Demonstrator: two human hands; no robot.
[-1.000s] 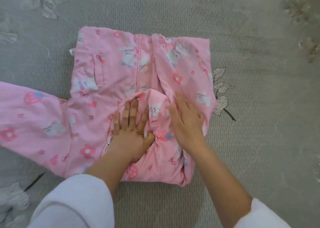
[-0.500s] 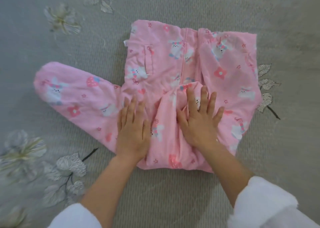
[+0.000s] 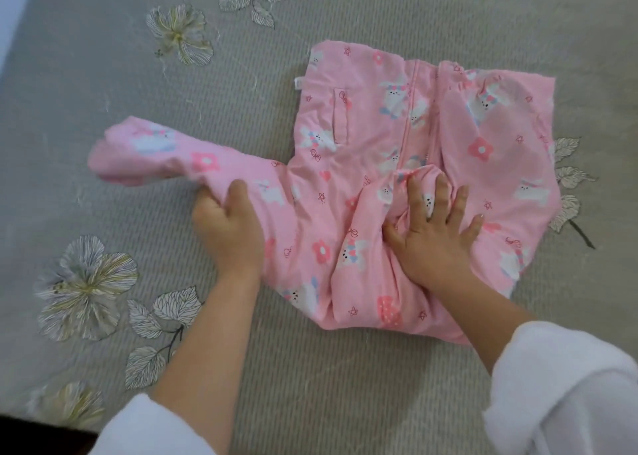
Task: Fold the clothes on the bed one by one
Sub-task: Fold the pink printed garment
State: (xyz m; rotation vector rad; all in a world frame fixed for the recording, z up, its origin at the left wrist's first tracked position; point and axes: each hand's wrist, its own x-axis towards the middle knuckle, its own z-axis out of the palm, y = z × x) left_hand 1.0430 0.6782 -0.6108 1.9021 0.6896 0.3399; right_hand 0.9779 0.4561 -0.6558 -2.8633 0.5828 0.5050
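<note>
Surface: grey ribbed bed cover (image 3: 310, 385) embroidered with pale flowers and leaves; the garment lies directly on it.
Task item: pink padded child's jacket (image 3: 379, 126) printed with white bunnies and flowers. It lies flat, right of centre in the view, with its centre zip seam and one pocket facing up.
Sleeve status: one sleeve is folded in over the jacket body. The other, the outstretched pink sleeve (image 3: 165, 150), points left; its cuff end is blurred and appears raised off the cover.
Left grip (image 3: 231, 226): grasps the outstretched pink sleeve close to where it joins the body, thumb on top, fingers curled beneath the cloth.
Right grip (image 3: 435, 237): released; fingers are straight and spread, and the palm presses the folded-in sleeve onto the jacket's middle.
Handling estimate: light, soft and puffy; not fragile and unlikely to slip. The padding probably springs back, so each fold needs holding down.
Hold point: take the sleeve through its full thickness, near the shoulder seam or at mid-length, not by one loose layer.
Risk: lifting the pressing palm early may let the bulky fold reopen.
Clothing: white fleece cuffs (image 3: 559, 385) cover both forearms.
</note>
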